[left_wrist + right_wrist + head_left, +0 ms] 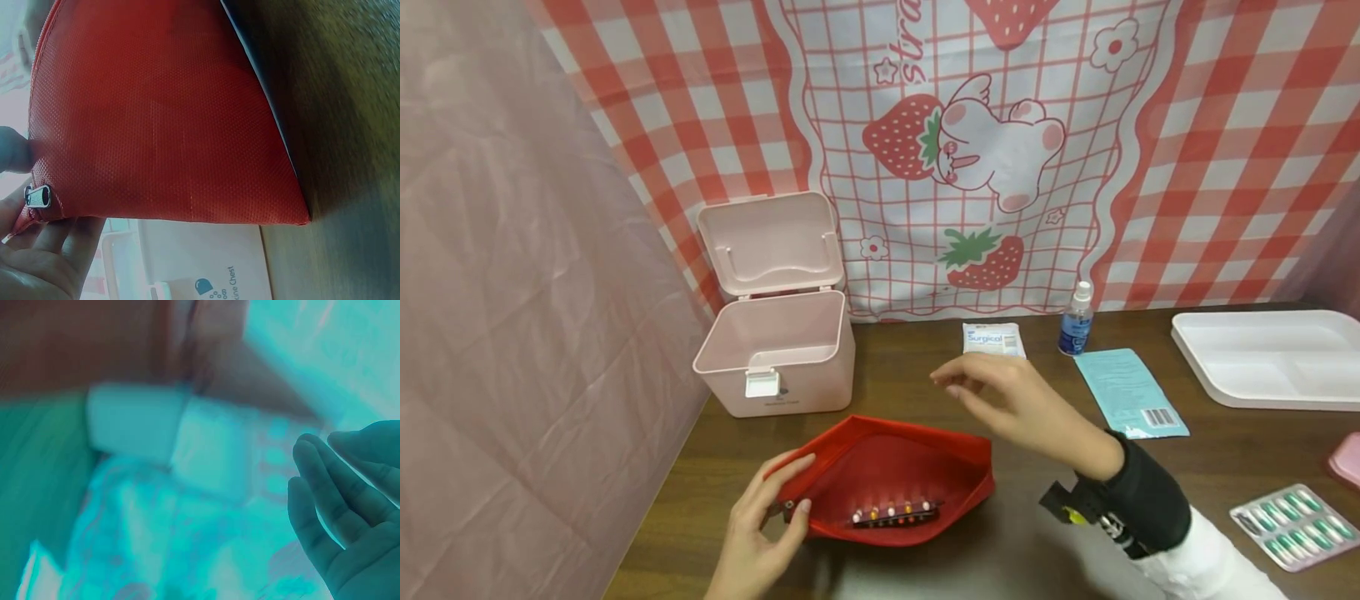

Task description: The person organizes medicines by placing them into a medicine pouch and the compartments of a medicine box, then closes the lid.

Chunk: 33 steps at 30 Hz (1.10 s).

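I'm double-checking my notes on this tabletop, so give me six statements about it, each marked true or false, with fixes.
1. The left hand grips the red pouch. True.
2. The right hand holds the capsule pack. False: the right hand holds nothing, and the capsule pack lies apart from it.
3. A row of pills lies inside the red pouch. True.
4. The lid of the pink box is shut. False: the lid stands open.
5. The bottle stands upright. True.
6. In the head view, the white tray is left of the pink box. False: the white tray is to its right.
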Each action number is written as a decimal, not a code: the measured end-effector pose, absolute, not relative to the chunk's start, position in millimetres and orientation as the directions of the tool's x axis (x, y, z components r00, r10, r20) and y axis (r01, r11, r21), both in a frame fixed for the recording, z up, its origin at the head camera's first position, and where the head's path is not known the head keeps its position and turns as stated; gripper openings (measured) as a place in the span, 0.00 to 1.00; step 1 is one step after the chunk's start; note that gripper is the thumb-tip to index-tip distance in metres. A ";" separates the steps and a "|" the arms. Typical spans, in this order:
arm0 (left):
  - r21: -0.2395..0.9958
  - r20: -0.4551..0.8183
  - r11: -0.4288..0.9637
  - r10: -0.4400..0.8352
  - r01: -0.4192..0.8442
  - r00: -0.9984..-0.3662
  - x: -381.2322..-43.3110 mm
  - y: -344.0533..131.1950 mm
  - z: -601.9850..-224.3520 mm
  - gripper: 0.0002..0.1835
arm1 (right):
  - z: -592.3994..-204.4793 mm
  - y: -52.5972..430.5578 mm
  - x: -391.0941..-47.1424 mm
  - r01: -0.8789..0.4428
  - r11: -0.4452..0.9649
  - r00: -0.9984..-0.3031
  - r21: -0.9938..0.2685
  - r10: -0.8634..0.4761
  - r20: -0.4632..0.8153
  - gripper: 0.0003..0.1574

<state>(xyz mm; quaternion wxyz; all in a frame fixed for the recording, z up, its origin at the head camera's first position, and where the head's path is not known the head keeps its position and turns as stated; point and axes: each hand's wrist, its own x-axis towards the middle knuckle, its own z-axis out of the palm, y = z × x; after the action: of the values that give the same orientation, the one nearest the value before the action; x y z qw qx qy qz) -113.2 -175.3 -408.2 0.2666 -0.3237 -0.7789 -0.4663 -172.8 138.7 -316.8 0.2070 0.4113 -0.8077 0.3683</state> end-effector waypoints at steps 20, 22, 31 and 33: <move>0.527 0.726 0.361 0.279 0.769 -0.629 -111.8 -175.4 -405.2 0.31 | -403.0 198.3 -271.9 -0.496 0.712 -0.866 -0.498 -0.367 0.339 0.18; 0.526 0.729 0.355 0.279 0.773 -0.625 -111.8 -175.4 -405.0 0.31 | -406.0 198.6 -275.7 -0.466 0.754 -0.882 -0.464 -0.355 0.309 0.21; 0.535 0.721 0.354 0.282 0.767 -0.633 -111.9 -177.3 -407.4 0.31 | -414.9 194.1 -289.5 -0.287 0.889 -0.957 -0.356 -0.252 0.143 0.30; 0.534 0.722 0.352 0.282 0.769 -0.631 -112.4 -177.9 -408.5 0.31 | -415.5 192.9 -291.6 -0.255 0.899 -0.967 -0.355 -0.241 0.086 0.31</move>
<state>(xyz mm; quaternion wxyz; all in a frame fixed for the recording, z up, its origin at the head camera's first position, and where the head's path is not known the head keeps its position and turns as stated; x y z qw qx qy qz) -112.4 -177.9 -408.5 0.2653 -0.3375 -0.7782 -0.4584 -291.6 192.9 -415.5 0.0200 0.1273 -0.9743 0.1850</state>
